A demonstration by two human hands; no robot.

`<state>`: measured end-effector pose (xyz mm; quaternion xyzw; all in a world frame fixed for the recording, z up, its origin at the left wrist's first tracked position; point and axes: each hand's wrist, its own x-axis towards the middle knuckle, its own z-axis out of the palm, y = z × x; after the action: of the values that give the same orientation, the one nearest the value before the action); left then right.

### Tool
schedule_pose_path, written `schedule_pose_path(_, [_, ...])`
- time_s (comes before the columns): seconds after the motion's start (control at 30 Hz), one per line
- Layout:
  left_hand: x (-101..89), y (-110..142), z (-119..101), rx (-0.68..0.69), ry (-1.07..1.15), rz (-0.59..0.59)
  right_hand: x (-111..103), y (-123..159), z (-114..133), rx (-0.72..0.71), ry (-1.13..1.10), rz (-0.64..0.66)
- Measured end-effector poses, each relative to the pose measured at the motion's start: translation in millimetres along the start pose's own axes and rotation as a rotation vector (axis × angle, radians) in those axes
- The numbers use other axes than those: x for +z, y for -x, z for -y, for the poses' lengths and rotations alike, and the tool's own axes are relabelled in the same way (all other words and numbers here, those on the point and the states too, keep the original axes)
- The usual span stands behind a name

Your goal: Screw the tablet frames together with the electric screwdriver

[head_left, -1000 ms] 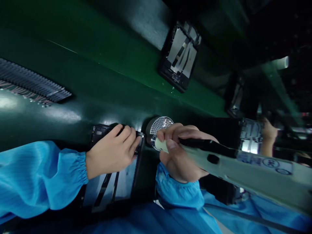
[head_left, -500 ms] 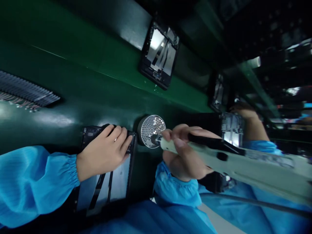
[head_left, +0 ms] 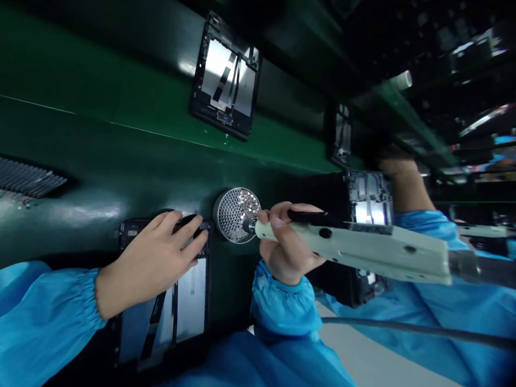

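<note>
My left hand [head_left: 155,255] rests on the top end of an opened tablet [head_left: 192,301], its fingers somewhat apart. A dark part shows between those fingers; I cannot make out its kind. My right hand [head_left: 288,244] is wrapped round a pale green electric screwdriver [head_left: 363,248], held nearly level. Its dark tip is at a round metal screw tray [head_left: 229,217] with a perforated face and small silvery screws on one side. Whether the tip touches a screw is too small to tell. The tray stands just right of the tablet.
Another opened tablet [head_left: 227,80] lies on the green bench [head_left: 133,166], with a further one [head_left: 342,134] beyond. A stack of tablet frames [head_left: 368,196] stands at right, near a co-worker's arm [head_left: 411,185]. A row of thin strips [head_left: 28,177] lies left. A grey cable [head_left: 403,329] crosses lower right.
The view has shifted, so most things appear further left. My left fingers have spread a little on the tablet. The screwdriver tip stays at the screw tray, its body now more level.
</note>
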<state>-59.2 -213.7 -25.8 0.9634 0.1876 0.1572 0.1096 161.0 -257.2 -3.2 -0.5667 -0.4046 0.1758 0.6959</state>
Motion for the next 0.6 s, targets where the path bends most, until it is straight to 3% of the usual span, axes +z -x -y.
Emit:
schedule_pose_path(0.37, [2.0,2.4,-4.0,0.016,-0.046,-0.006,2.8,-0.5,-1.7,0.005,0.002,0.001])
schedule_pose_path(0.5, [5.8,2.7,-3.1,0.022,-0.059,-0.032,4.5,-2.9,16.6,-0.014,-0.011,0.007])
schedule_pose_path(0.6, [7.2,2.6,-2.7,0.03,-0.057,-0.039,11.7,-1.9,37.1,-0.051,-0.038,0.141])
